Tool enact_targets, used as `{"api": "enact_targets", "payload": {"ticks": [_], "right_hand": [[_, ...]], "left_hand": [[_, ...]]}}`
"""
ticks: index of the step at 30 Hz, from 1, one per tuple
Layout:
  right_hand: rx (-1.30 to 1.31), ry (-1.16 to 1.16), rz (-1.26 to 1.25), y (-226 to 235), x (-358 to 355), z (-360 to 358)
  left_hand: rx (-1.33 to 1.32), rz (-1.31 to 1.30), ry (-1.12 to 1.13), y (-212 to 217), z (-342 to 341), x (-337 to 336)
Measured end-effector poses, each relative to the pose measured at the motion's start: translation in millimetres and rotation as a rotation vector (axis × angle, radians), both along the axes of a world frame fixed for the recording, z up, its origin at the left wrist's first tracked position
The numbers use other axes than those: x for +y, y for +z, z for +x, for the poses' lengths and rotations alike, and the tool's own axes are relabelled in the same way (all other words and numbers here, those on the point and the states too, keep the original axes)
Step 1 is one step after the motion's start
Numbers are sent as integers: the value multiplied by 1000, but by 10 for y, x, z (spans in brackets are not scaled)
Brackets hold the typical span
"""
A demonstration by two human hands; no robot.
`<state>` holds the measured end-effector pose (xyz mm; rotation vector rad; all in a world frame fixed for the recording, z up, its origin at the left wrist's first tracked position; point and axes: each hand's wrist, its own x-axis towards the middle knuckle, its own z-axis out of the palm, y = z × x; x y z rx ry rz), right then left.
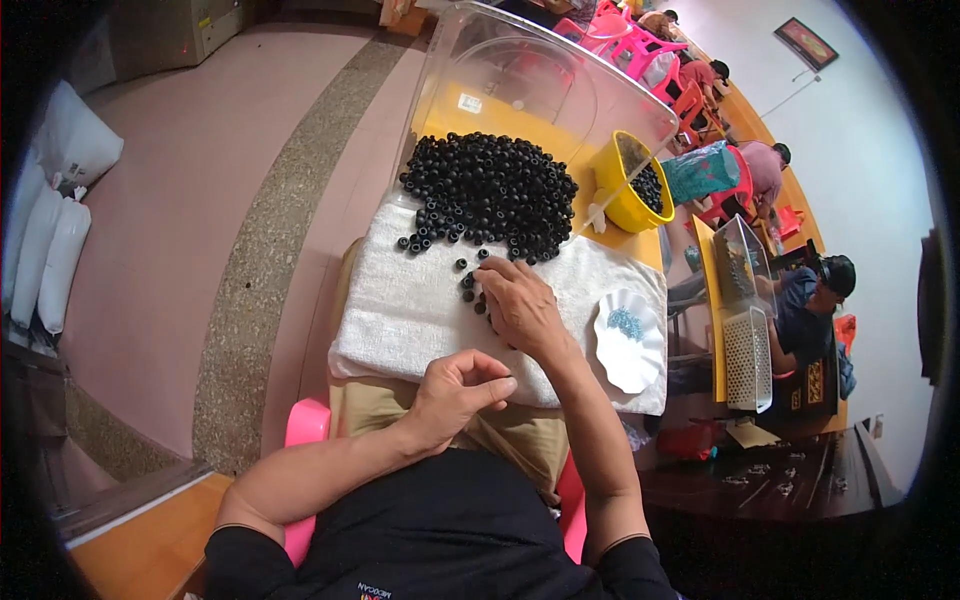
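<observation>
Many small black hollow round pieces (490,185) lie heaped where a white towel (385,310) meets a clear plastic bin (560,75). Several loose ones (468,295) trail down the towel toward me. Over these bends my right hand (522,308), its fingers drawn together and fingertips down among the pieces; whether one is gripped is hidden. Nearer my body, my left hand (460,400) is closed in a pinch, thumb against fingers, with a tiny dark bit at the tips too small to name. Right of my right hand rests a white scalloped dish (635,372) holding small light-blue bits (626,322).
A yellow basket (625,210) with more black pieces stands right of the heap. White sacks (65,260) lean at the far left. Several people sit along the right, one (815,310) beside a perforated white basket (747,360). A pink chair (308,422) is under me.
</observation>
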<state>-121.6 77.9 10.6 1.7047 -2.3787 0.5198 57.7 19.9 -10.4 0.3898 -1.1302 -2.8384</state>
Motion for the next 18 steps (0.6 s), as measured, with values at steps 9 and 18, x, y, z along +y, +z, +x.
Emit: {"api": "enact_targets", "payload": {"ticks": [9,18], "right_hand": [[-26,-35,-31,112,210,-111],[-99,1,-70,35,301,-84]], "left_hand": [[-2,11,-3,12,7,-13],[-13,4,-12,-12,8,10]]}}
